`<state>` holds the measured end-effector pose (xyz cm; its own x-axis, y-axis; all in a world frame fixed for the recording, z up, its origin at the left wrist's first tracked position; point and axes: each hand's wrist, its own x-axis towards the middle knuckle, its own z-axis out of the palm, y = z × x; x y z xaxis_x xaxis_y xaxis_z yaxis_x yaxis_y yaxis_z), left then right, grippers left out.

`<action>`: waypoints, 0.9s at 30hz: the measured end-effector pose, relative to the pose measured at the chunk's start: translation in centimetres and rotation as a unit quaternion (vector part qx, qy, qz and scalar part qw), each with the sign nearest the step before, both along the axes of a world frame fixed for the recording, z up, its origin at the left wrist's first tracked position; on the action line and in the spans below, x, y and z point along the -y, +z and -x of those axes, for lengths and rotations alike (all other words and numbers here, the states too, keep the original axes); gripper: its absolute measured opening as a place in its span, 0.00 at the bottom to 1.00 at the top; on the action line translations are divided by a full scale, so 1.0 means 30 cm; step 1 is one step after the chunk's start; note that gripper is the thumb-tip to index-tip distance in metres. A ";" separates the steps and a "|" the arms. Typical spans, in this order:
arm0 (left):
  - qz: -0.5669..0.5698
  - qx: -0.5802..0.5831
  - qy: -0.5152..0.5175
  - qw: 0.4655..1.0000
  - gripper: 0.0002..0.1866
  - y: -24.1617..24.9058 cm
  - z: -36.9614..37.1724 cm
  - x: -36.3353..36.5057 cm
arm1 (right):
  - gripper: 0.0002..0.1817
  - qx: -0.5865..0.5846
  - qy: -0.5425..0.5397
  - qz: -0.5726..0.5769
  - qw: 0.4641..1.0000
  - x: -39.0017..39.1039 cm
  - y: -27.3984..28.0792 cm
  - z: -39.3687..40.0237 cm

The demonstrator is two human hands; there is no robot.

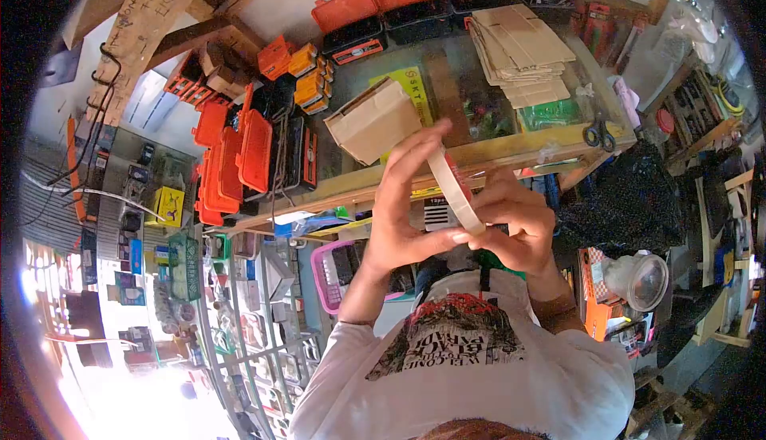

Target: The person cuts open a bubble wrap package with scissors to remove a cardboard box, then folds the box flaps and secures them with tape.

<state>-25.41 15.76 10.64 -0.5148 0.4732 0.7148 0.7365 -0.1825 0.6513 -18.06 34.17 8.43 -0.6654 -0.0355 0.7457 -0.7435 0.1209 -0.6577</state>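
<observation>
A roll of cream-coloured tape (452, 188) is held up in front of my chest, seen nearly edge-on and tilted. My left hand (399, 209) curves around its left side, fingers at the top and thumb at the lower end. From the other side, my right hand (515, 220) grips the lower part, its fingers bent and thumb close to the left thumb. A bit of red shows on the roll's inner side. Behind the hands, a folded cardboard piece (371, 122) rests on the glass-topped counter (335, 175).
Flattened cardboard sheets (523, 45) are stacked on the counter, with black scissors (598, 134) at its right corner. Toolboxes with open orange lids (347, 9) line the back. More orange-lidded boxes (255, 149) stand at left. A pink basket (323, 276) sits below the counter.
</observation>
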 end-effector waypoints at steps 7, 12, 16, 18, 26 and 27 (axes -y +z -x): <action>-0.026 -0.066 0.027 0.997 0.48 0.038 -0.023 0.021 | 0.17 -0.030 -0.005 0.004 1.000 0.015 0.057 -0.040; -0.028 -0.061 0.077 0.995 0.44 0.057 -0.076 0.025 | 0.22 -0.135 0.026 -0.133 0.981 -0.022 0.127 -0.027; -0.036 -0.104 0.123 0.986 0.39 0.062 -0.090 0.040 | 0.32 -0.105 0.026 -0.119 0.987 -0.005 0.109 -0.033; -0.025 -0.148 0.165 0.975 0.37 0.079 -0.105 0.039 | 0.32 -0.111 0.031 -0.117 0.986 -0.009 0.104 -0.028; -0.028 -0.150 0.193 0.969 0.20 0.051 -0.138 0.065 | 0.26 -0.213 -0.025 -0.065 0.975 0.032 0.049 -0.015; -0.021 -0.154 0.191 0.969 0.18 0.052 -0.141 0.066 | 0.25 -0.215 -0.010 -0.061 0.975 0.029 0.048 -0.015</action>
<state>-21.18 13.77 12.20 -0.4060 0.2574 0.8768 0.9138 0.1194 0.3881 -17.62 33.29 9.88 -0.2940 -0.1315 0.9467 -0.9438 0.1963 -0.2658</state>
